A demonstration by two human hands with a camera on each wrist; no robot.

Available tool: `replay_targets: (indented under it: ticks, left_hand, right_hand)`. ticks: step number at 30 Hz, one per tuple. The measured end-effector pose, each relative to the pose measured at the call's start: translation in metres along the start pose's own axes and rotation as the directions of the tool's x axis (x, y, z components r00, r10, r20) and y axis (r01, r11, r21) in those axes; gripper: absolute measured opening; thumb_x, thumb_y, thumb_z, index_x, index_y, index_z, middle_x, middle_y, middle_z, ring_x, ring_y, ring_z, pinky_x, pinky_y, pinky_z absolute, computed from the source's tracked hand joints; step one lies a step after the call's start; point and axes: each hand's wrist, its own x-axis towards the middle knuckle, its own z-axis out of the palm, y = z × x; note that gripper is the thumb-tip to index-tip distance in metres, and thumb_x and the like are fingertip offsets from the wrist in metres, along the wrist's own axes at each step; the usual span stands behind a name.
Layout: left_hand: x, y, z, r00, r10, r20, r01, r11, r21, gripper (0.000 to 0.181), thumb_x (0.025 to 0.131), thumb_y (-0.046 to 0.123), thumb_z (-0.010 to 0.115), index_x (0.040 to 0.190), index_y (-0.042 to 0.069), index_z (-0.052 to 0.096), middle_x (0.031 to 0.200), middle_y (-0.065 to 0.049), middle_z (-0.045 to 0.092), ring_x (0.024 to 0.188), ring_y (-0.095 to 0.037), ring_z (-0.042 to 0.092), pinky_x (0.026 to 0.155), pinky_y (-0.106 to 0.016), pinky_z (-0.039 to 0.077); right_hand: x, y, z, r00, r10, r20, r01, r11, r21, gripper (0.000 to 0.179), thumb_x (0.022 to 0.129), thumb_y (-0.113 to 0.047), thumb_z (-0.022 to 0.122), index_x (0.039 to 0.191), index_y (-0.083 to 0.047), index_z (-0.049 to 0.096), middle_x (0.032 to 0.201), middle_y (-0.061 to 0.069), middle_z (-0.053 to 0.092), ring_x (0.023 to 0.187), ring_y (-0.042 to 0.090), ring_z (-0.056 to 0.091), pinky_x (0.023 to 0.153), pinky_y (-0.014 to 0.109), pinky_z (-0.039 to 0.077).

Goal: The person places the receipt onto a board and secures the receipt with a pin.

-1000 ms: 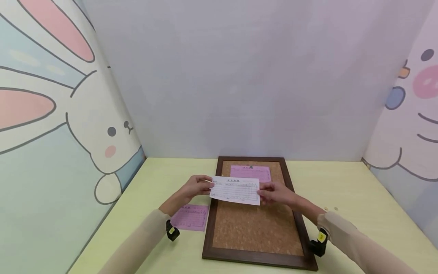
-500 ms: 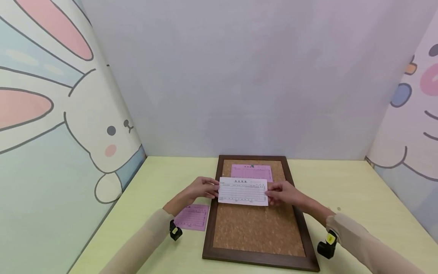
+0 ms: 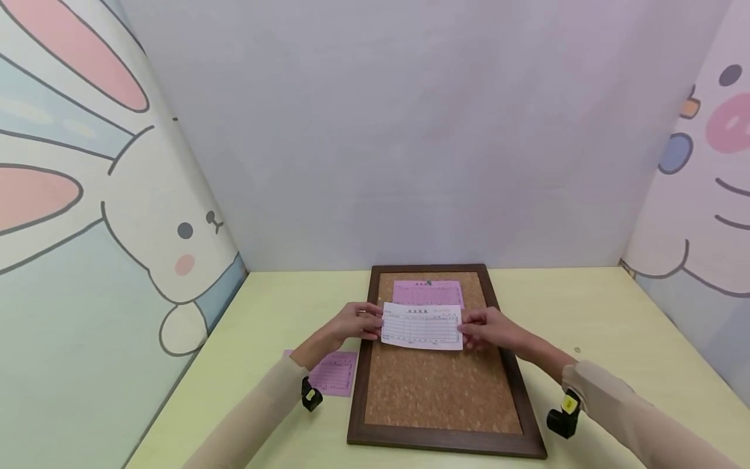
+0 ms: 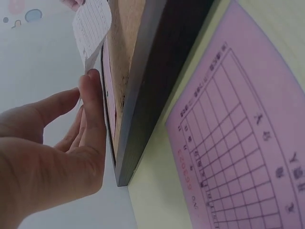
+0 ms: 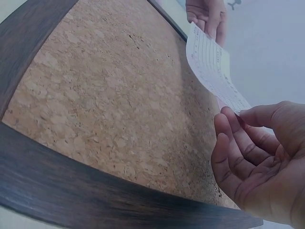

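Note:
A white printed form (image 3: 422, 327) is stretched between both hands above the cork board (image 3: 439, 391). My left hand (image 3: 354, 322) pinches its left edge, and my right hand (image 3: 491, 329) pinches the right edge between thumb and fingers. In the right wrist view the white form (image 5: 209, 62) bows a little and stands off the cork. A pink form (image 3: 428, 292) lies at the top of the board under a green pushpin (image 3: 430, 283); the white form hides its lower edge.
A second pink form (image 3: 334, 373) lies on the table left of the board, partly behind the left wrist. The dark wooden frame (image 3: 445, 440) borders the cork. A small round piece (image 3: 577, 350) lies on the table at right. Walls enclose the back and sides.
Both hands have carried the white form to the right over the board. It is now more level and centred just below the pinned pink form.

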Motion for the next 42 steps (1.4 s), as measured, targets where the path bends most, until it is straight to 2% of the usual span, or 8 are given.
replay_targets:
  ticks: [8, 17, 21, 27, 33, 42]
  left_hand:
    - [0.01, -0.005, 0.013, 1.0, 0.019, 0.013, -0.02, 1.0, 0.011, 0.035, 0.098, 0.001, 0.064, 0.131, -0.005, 0.058, 0.11, -0.02, 0.074, 0.076, -0.011, 0.071, 0.071, -0.026, 0.063]
    - [0.016, -0.009, 0.023, 0.997, -0.007, -0.082, 0.011, 0.999, 0.044, 0.029, 0.095, -0.001, 0.065, 0.124, -0.003, 0.06, 0.099, -0.016, 0.074, 0.069, -0.012, 0.068, 0.066, -0.026, 0.062]
    - [0.015, -0.006, 0.024, 0.996, 0.007, -0.088, -0.001, 0.997, 0.073, 0.024, 0.096, -0.001, 0.064, 0.12, -0.003, 0.063, 0.096, -0.015, 0.073, 0.068, -0.011, 0.068, 0.066, -0.026, 0.062]
    - [0.015, -0.002, 0.025, 0.996, 0.005, -0.092, 0.006, 0.993, 0.12, 0.019, 0.102, 0.006, 0.058, 0.112, -0.003, 0.072, 0.089, -0.01, 0.069, 0.068, -0.011, 0.066, 0.065, -0.024, 0.061]
    - [0.013, -0.002, 0.027, 0.997, 0.031, -0.077, -0.015, 0.981, 0.196, 0.016, 0.098, 0.007, 0.066, 0.109, -0.003, 0.073, 0.083, -0.009, 0.071, 0.065, -0.01, 0.064, 0.063, -0.022, 0.06]
    - [0.012, -0.004, 0.028, 0.996, 0.075, -0.052, -0.059, 0.966, 0.251, 0.018, 0.09, 0.004, 0.076, 0.106, -0.003, 0.073, 0.076, -0.002, 0.064, 0.062, -0.008, 0.063, 0.057, -0.02, 0.057]
  right_hand:
    - [-0.002, 0.007, -0.001, 1.0, 0.028, -0.012, -0.028, 1.0, -0.012, 0.018, 0.101, -0.01, 0.061, 0.104, 0.007, 0.068, 0.079, 0.005, 0.072, 0.071, 0.012, 0.066, 0.06, 0.025, 0.057]
    - [-0.001, 0.007, 0.004, 0.993, 0.086, -0.078, -0.09, 0.995, -0.048, 0.017, 0.098, -0.006, 0.064, 0.107, 0.008, 0.068, 0.075, 0.004, 0.07, 0.064, 0.011, 0.064, 0.056, 0.025, 0.056]
    - [0.0, 0.007, 0.004, 0.986, 0.113, -0.121, -0.123, 0.989, -0.082, 0.019, 0.097, -0.007, 0.066, 0.109, 0.007, 0.069, 0.075, 0.005, 0.071, 0.062, 0.011, 0.064, 0.053, 0.024, 0.055]
    - [0.006, 0.003, 0.003, 0.978, 0.135, -0.16, -0.156, 0.98, -0.124, 0.03, 0.096, -0.01, 0.069, 0.119, 0.009, 0.066, 0.077, 0.005, 0.071, 0.06, 0.011, 0.064, 0.052, 0.024, 0.054]
    - [0.009, 0.003, 0.003, 0.975, 0.159, -0.156, -0.177, 0.978, -0.111, 0.036, 0.095, -0.01, 0.069, 0.124, 0.01, 0.063, 0.079, 0.005, 0.072, 0.062, 0.011, 0.064, 0.054, 0.024, 0.055]
    - [-0.004, -0.006, -0.009, 0.985, 0.108, -0.138, -0.128, 0.982, -0.138, 0.034, 0.097, -0.011, 0.066, 0.122, 0.012, 0.065, 0.083, 0.009, 0.073, 0.068, 0.012, 0.064, 0.061, 0.026, 0.059]
